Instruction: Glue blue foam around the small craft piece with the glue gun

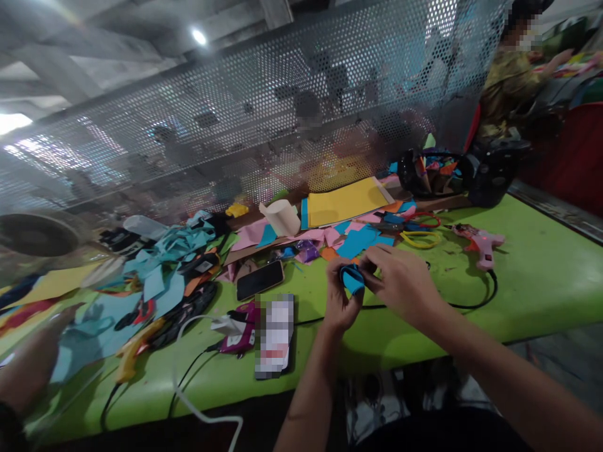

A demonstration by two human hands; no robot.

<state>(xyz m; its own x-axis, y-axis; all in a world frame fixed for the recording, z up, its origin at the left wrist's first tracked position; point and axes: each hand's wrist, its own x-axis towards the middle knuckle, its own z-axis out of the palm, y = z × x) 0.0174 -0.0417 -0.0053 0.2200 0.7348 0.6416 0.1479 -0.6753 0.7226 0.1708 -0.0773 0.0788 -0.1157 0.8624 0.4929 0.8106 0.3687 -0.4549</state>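
Note:
A rolled piece of blue, felt-like sheet sits upright in my left hand, whose fingers and thumb wrap round it. From the other side my right hand closes its fingertips at the roll's upper right edge; its grip is partly hidden. Just behind my hands lie flat blue sheet pieces and scissors with yellow handles. To the right, a pink glue gun rests on the green table, its black cord running behind my hands.
To the left are a dark phone, another phone, a purple power strip and a yellow glue gun. Another person's hand is at the far left. Yellow sheets lie before a perforated metal screen.

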